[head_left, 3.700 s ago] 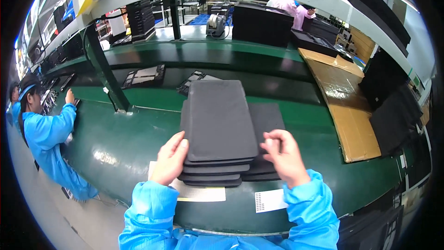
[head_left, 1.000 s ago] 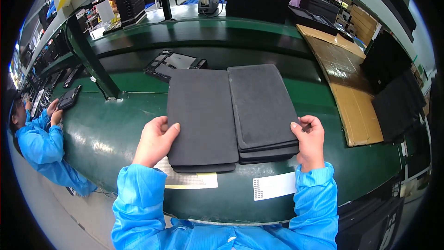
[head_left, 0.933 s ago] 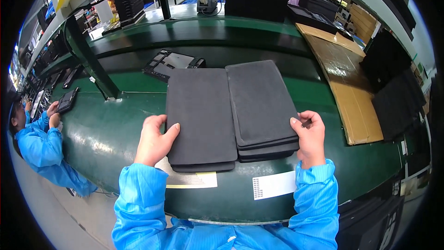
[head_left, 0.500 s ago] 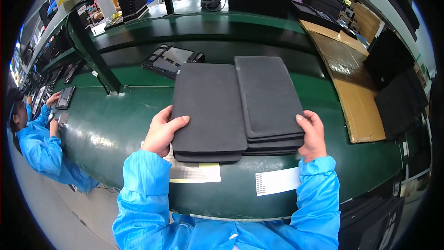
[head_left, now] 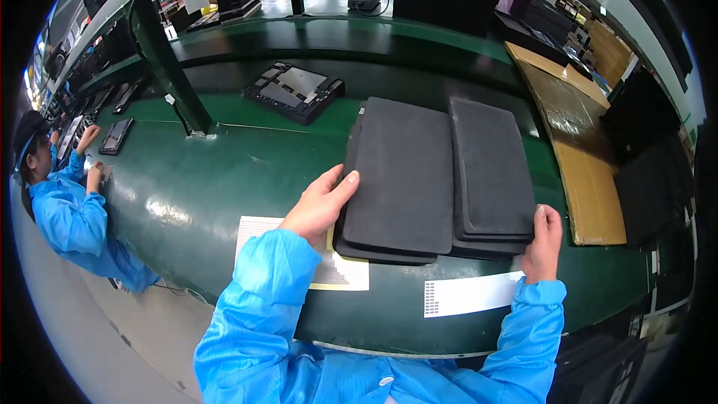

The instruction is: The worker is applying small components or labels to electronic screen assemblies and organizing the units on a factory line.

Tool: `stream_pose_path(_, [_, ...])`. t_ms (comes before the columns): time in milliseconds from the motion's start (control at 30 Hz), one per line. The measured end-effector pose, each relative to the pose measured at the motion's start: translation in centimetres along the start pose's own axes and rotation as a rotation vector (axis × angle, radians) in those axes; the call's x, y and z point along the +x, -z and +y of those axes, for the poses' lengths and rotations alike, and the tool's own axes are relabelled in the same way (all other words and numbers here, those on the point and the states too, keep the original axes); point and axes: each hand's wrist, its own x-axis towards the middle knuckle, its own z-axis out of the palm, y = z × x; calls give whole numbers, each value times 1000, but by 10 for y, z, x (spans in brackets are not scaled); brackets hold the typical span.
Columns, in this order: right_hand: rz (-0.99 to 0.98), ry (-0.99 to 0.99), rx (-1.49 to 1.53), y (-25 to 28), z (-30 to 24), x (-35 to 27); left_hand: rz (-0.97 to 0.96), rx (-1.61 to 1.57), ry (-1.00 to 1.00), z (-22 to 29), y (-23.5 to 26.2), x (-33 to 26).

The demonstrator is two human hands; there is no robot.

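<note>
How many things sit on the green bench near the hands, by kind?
Stacks of dark foam pads: 2, a left stack under the left hand and a right stack held by the right hand
White printed paper sheets: 2, a left sheet and a right sheet
Open black device tray: 1
Cardboard sheet: 1
Total: 6

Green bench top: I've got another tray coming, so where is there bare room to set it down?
Bare green lies left of the foam pad stacks, between the post and paper sheet. The right side is crowded by cardboard.
</note>
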Motion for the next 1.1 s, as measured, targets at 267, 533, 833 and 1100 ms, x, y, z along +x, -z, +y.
stream_pose_path(267, [-722,1088,-1113,-92,-80,-93,-206,763,-358,-21,24,-39])
stream_pose_path(533, [-668,1332,-1178,-106,-29,-92,-36,967,-392,-24,2,-40])
stream_pose_path(833, [-807,1243,-1022,-131,-72,-91,-43,678,-467,-27,11,-37])
stream_pose_path(1100, [-844,864,-776,-125,-44,-95,-87,948,-526,-27,22,-41])
